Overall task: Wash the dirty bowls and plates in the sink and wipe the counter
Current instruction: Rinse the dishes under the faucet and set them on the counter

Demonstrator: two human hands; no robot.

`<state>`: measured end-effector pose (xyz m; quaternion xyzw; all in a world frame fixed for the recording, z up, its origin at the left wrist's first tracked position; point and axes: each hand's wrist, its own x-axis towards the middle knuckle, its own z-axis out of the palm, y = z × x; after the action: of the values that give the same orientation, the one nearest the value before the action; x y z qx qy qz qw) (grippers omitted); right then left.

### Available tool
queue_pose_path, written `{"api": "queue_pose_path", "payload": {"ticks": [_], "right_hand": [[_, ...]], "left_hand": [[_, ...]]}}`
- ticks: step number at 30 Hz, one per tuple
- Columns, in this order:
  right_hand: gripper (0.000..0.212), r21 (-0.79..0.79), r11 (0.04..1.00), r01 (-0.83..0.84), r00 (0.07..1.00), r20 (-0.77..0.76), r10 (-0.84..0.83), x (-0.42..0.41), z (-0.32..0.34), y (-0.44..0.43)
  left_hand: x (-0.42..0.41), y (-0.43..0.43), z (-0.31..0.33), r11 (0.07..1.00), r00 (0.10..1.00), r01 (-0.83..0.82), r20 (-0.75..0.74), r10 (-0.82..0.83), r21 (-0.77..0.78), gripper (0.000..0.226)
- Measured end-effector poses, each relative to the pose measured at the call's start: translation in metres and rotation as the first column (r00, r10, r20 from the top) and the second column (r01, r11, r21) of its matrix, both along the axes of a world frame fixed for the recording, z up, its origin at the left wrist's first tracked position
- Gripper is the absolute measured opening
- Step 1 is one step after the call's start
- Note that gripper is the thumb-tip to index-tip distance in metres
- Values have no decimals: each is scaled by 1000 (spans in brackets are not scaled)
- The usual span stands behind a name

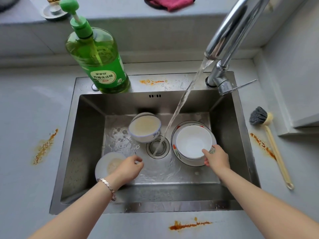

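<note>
White bowl (193, 142) sits in patterned plate (174, 149).

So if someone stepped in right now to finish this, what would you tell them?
Left hand empty, above the sink floor by a dirty dish.
Right hand grips the white bowl by its rim; it sits on a patterned plate.
A soiled blue-rimmed bowl sits at the back.
Tap running into the drain.
White bowl looks clean; the others are unwashed.
Orange stains on the counter unwiped; brush and cloth lie aside.
</note>
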<state>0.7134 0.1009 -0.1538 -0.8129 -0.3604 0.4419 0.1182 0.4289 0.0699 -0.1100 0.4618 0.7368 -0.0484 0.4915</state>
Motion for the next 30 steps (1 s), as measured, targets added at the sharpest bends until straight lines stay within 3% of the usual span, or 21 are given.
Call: {"api": "queue_pose_path", "payload": {"ticks": [2,6,9,15,21,24,30], "right_hand": [[48,47,985,-166,984,78,162,-3,11,2],[45,13,933,-361,933,-5,361,-22,27,19],[36,-28,894,-447,894,-54,445,-41,29,34],[29,-23,865,-501,865,-52,500,-60,17,53],[26,-40,866,-498,866,-60,496,-57,10,50],[26,-38,858,-512,858,-70,509,-55,16,44],[27,4,849,-528,847,-64,527,-56,41,30]], "left_hand": [[3,5,-5,998,997,-62,39,64,-33,16],[9,29,-16,919,908,-365,161,387,-147,11],[7,57,-24,828,801,-541,212,561,-146,21],[12,92,-49,536,459,-786,290,840,-307,34],[8,95,-65,376,284,-886,324,902,-272,37],[-5,81,-50,388,288,-893,374,882,-228,32],[-35,40,5,529,462,-844,385,799,-85,39]]}}
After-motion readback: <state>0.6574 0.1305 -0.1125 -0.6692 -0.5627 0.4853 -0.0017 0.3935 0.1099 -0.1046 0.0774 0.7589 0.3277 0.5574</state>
